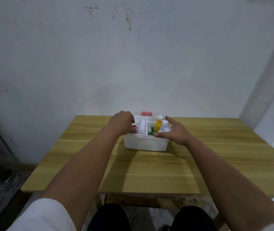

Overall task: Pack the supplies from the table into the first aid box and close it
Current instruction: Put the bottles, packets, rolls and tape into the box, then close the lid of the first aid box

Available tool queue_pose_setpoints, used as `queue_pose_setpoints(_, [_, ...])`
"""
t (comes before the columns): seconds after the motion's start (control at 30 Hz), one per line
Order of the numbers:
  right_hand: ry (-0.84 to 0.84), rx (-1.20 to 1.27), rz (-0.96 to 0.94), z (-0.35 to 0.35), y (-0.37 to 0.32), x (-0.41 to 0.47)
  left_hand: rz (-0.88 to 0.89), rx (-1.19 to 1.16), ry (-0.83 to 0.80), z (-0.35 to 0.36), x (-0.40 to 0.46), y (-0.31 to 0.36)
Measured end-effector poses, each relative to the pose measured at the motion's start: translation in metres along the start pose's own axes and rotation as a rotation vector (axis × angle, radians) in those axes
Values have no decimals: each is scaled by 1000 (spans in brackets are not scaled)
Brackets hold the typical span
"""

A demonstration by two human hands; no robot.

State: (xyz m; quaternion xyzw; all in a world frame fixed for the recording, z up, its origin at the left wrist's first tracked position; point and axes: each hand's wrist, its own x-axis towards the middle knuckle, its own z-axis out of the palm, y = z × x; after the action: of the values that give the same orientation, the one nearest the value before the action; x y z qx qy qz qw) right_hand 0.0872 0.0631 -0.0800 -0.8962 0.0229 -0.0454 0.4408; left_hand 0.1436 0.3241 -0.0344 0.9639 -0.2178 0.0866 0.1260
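A white first aid box (145, 144) stands open on the wooden table (149, 172), near its far edge. Inside I see a white roll (142, 126) in the middle tray, a yellow bottle (157, 126) with a white cap, a white bottle (164, 125) and a green packet (152, 130). A red part (147, 113) shows behind the box. My left hand (122, 123) is curled over the box's left side, and what its fingers touch is hidden. My right hand (174, 132) hovers with spread fingers at the box's right rim, thumb on the front edge.
A white stained wall stands right behind the table. The floor drops away at the left and right table edges. My knees are under the near edge.
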Motion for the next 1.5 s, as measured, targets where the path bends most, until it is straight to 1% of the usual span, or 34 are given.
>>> queue_pose_setpoints(0.1, [5, 16, 3, 0, 1, 1, 7, -7, -34, -3, 1, 0])
queue_pose_setpoints(0.17, [2, 15, 3, 0, 2, 1, 5, -30, -19, -7, -1, -1])
queue_pose_setpoints(0.27, [-4, 17, 8, -1, 2, 2, -35, -101, 101, -9, -4, -3])
queue_pose_setpoints(0.33, [-5, 5, 17, -2, 3, 3, -104, -181, 150, -5, -5, -10])
queue_pose_setpoints(0.37, [-5, 1, 22, -3, 3, 4, -143, -215, 134, -2, -4, -14])
queue_pose_setpoints(0.47, [-1, 16, -2, -10, 2, 7, -214, -317, 21, 8, -2, -25])
queue_pose_setpoints(0.57, [47, 137, 0, -20, -1, 15, -259, -385, 27, 13, 2, -33])
queue_pose_setpoints(0.63, [66, 259, 94, -26, -4, 23, -276, -411, 30, 14, 6, -39])
queue_pose_setpoints(0.73, [84, 379, 254, -31, -3, 44, -327, -548, 26, 17, 14, -44])
queue_pose_setpoints(0.87, [80, 366, 466, -27, 2, 69, -475, -709, 59, 30, 32, -51])
queue_pose_setpoints(0.97, [41, 344, 546, -18, 7, 84, -582, -831, -5, 43, 50, -52])
queue_pose_setpoints(1.07, [78, 357, 557, -9, 12, 102, -636, -823, -115, 51, 68, -50])
queue_pose_setpoints(1.13, [113, 370, 545, -5, 14, 113, -686, -911, -155, 54, 80, -51])
queue_pose_setpoints(1.2, [135, 382, 536, -3, 16, 121, -692, -968, -186, 55, 89, -55])
queue_pose_setpoints(1.3, [146, 379, 518, -3, 17, 130, -689, -1019, -170, 55, 98, -57])
queue_pose_setpoints(1.5, [127, 408, 469, -7, 11, 132, -666, -1025, -144, 48, 98, -56])
